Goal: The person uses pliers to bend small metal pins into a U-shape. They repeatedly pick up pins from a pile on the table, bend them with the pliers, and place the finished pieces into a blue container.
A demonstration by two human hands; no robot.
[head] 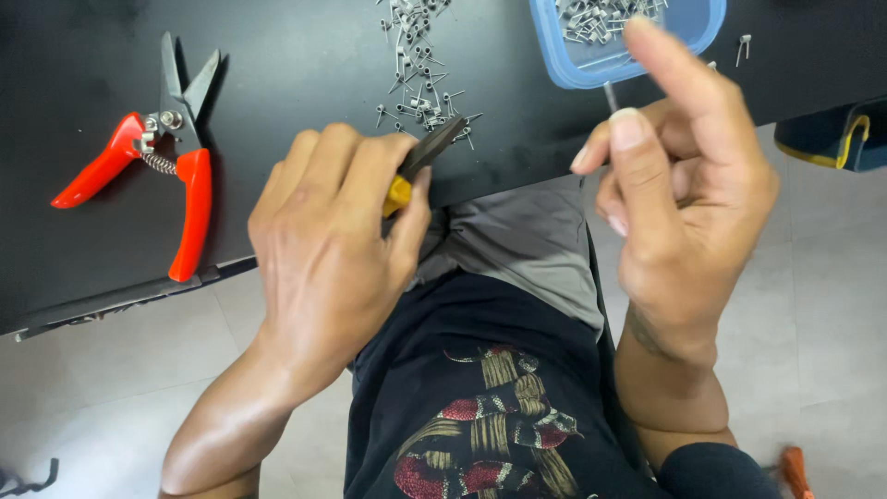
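Note:
My left hand is closed around a pair of pliers with yellow grips and dark jaws; the jaws point up and right over the edge of the black table. My right hand is raised near the table edge and pinches a small thin metal pin between thumb and fingers, index finger stretched upward. A heap of small grey metal parts lies on the table just beyond the plier tips. A blue plastic container holding more such parts sits behind my right hand.
Red-handled snips lie open on the left of the table. One loose metal part sits right of the container. My lap in dark clothing with a patterned print fills the lower middle; pale floor tiles lie on either side.

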